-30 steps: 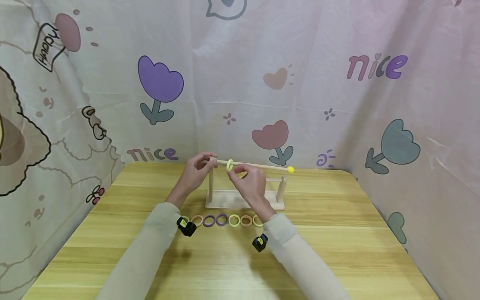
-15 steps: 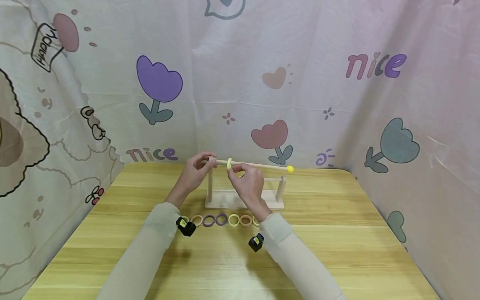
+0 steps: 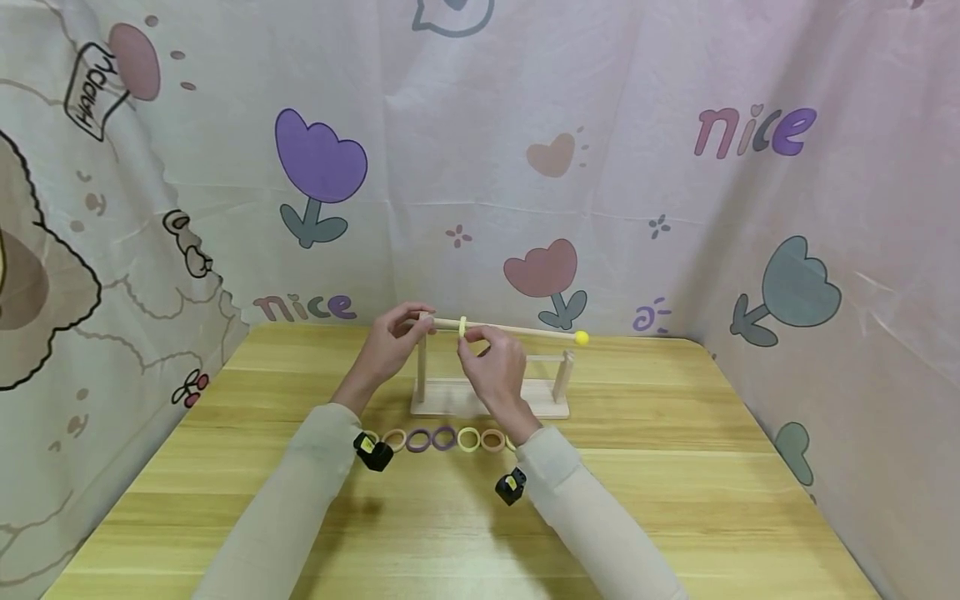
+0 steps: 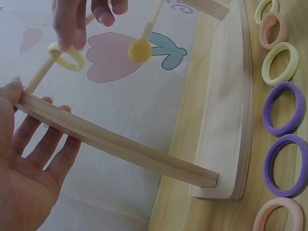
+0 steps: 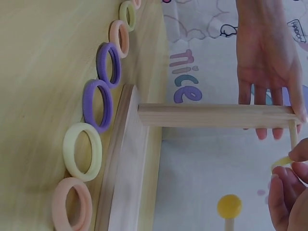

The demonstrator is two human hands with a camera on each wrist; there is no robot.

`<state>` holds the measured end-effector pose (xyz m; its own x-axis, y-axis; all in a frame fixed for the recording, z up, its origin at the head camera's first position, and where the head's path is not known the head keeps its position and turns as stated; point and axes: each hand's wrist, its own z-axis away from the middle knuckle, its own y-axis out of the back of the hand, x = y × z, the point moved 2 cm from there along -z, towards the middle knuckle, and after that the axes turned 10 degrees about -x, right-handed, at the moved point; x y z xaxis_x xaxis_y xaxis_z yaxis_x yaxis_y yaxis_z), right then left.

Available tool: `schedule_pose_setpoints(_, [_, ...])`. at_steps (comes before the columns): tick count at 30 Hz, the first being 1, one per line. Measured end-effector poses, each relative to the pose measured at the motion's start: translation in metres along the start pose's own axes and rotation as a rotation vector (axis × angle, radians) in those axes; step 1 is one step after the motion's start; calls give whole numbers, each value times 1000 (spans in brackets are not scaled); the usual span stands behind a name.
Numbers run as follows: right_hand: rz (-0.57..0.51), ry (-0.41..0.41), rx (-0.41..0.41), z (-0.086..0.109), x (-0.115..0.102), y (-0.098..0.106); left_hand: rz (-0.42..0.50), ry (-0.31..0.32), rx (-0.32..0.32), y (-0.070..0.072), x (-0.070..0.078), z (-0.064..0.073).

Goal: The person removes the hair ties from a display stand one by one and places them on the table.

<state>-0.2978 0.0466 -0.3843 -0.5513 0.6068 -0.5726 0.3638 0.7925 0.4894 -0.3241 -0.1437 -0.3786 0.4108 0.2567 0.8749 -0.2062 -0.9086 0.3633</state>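
Observation:
My left hand [image 3: 390, 340] holds the top of the wooden stand's [image 4: 120, 139] left post between thumb and fingers. From that post a thin wooden rod [image 3: 525, 331] runs right to a yellow ball end. My right hand [image 3: 497, 362] pinches a pale yellow hair tie [image 4: 72, 58], which appears to be around the rod near the left post. In the left wrist view, the hair tie hangs below my right fingertips. A second, lower rod with a yellow ball [image 5: 229, 207] reaches left from the right post [image 3: 562, 377].
A row of hair ties in yellow, peach and purple [image 3: 444, 438] lies on the wooden table [image 3: 435, 533] in front of the stand. My sleeves and wrist cameras partly cover the row's ends. A patterned cloth [image 3: 450, 167] hangs behind and at both sides.
The hair tie has turned edge-on to the head view and stays near the same spot on the rod. My right wrist has shifted slightly left; my left hand keeps its place.

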Motion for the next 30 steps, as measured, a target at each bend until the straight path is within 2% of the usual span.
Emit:
schedule_pose_setpoints(6, [-70, 17, 22, 3, 6, 4, -1, 0, -4, 0, 2, -1])
schedule_pose_setpoints(15, [-179, -36, 12, 4, 12, 12, -9, 1, -5, 0, 3, -1])
schedule_pose_setpoints(30, [-185, -82, 23, 7, 23, 19, 5, 16, -8, 0, 1, 2])
